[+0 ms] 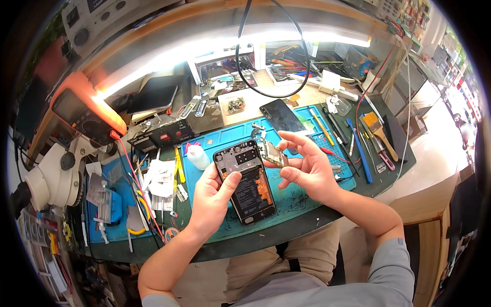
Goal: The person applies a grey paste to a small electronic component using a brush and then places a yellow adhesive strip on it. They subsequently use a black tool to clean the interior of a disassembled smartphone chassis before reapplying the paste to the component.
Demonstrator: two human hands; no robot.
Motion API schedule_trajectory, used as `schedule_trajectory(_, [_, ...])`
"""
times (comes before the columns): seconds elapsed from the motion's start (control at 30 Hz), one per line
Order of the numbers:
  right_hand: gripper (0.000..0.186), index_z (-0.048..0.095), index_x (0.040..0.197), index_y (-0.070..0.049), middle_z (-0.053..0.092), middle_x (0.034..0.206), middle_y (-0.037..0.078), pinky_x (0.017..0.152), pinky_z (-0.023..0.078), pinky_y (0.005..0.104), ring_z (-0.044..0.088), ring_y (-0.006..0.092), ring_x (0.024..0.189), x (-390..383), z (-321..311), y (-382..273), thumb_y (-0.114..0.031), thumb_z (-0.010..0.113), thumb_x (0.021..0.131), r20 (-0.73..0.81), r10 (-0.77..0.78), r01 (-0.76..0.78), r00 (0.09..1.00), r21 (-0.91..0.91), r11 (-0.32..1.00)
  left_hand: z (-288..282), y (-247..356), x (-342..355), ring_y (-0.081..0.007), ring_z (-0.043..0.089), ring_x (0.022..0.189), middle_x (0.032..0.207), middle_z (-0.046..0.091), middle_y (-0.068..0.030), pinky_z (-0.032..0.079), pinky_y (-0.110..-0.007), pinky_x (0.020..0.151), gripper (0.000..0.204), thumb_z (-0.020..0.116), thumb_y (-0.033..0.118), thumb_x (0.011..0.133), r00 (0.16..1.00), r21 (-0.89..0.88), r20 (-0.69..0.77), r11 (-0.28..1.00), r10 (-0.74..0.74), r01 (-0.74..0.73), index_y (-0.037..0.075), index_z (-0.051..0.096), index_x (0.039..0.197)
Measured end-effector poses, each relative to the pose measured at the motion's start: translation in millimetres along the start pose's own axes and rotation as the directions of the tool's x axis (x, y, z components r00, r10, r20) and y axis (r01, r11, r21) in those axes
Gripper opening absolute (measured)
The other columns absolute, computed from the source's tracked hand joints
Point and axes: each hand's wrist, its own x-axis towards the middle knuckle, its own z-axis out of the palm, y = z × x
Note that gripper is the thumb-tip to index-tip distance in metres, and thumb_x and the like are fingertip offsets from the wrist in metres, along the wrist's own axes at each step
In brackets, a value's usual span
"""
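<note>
My left hand (214, 197) grips an opened smartphone (246, 184) by its left edge, the thumb lying over the inside. The phone's black battery, orange flex parts and bare upper frame face up. Beside the phone's upper right edge, my right hand (309, 169) pinches a small circuit board (272, 154) between thumb and fingers. Both are held above a blue repair mat (225, 233). Just left of the phone stands a white squeeze bottle (198, 157). Beyond my right hand a dark phone back cover (281, 116) lies on the mat.
An orange multimeter (84, 115) and a white microscope (51, 176) stand at the left. On the right lie a wooden-handled brush (379, 134), a blue tool (361, 153) and red test leads. A black cable loop (238, 56) hangs at the back, near a small parts box (235, 105).
</note>
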Motion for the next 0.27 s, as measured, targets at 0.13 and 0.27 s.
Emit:
schedule_trajectory(0.13, [0.066,0.041,0.155,-0.003,0.049,0.139,0.010,0.084,0.064,0.0321,0.066,0.0216,0.117,8,-6,-3,-0.011,0.074,0.098,-0.021,-0.030,0.030,0.999,0.019,0.999,1,2,-1,-0.0127,0.062,0.117,0.131,0.067,-0.0075,0.050,-0.031,0.104,0.038,0.064,0.015,0.107,1.000,0.034,0.008,0.999,-0.006,0.006,-0.001,0.054,0.139])
schedule_trajectory(0.27, [0.064,0.046,0.155,-0.009,0.051,0.144,0.007,0.106,0.053,0.0363,0.058,0.0221,0.126,21,-25,-12,-0.011,0.075,0.098,0.169,-0.311,0.354,0.935,-0.418,0.837,1,2,0,-0.0129,0.062,0.118,0.131,0.067,-0.0074,0.049,-0.031,0.105,0.038,0.065,0.015,0.106,1.000,0.037,0.025,0.999,0.002,-0.003,0.000,0.054,0.139])
